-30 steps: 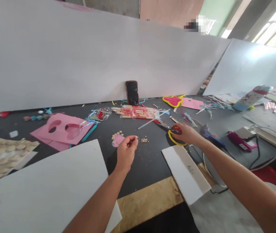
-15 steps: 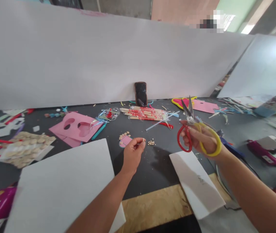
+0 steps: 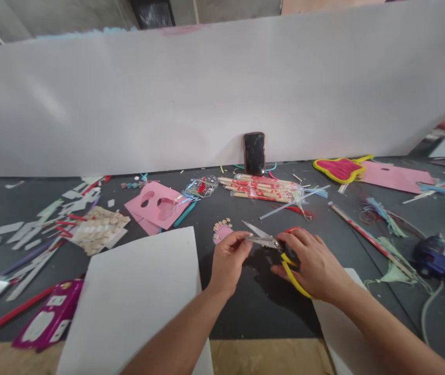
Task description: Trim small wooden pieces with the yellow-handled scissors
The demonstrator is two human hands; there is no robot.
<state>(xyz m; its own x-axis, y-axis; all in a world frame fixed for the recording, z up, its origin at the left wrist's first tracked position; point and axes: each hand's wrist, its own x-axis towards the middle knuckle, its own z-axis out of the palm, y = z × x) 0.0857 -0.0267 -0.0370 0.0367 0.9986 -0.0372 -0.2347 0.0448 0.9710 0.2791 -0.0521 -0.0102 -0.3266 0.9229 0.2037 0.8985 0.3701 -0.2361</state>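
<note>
My right hand [image 3: 311, 264] grips scissors [image 3: 275, 245] with one red and one yellow handle loop; the blades are parted and point left. My left hand [image 3: 228, 259] is pinched on something small right at the blades; it is too small to make out. Just beyond my left hand lie a small pink piece with pale beads [image 3: 221, 230] on the black table [image 3: 261, 307]. A large white sheet [image 3: 136, 297] lies to the left of my left forearm.
A phone [image 3: 254, 153] leans on the white back board. Around it lie a pack of wooden sticks [image 3: 263, 187], pink cut-out foam [image 3: 158, 207], a pink-and-yellow shape [image 3: 340, 169], a blue glue gun [image 3: 437, 260], a purple packet [image 3: 46, 323] and paper scraps [image 3: 50, 219].
My right hand lifted the scissors off the table, raised them, then brought them down to my left hand. The view has swung left and down.
</note>
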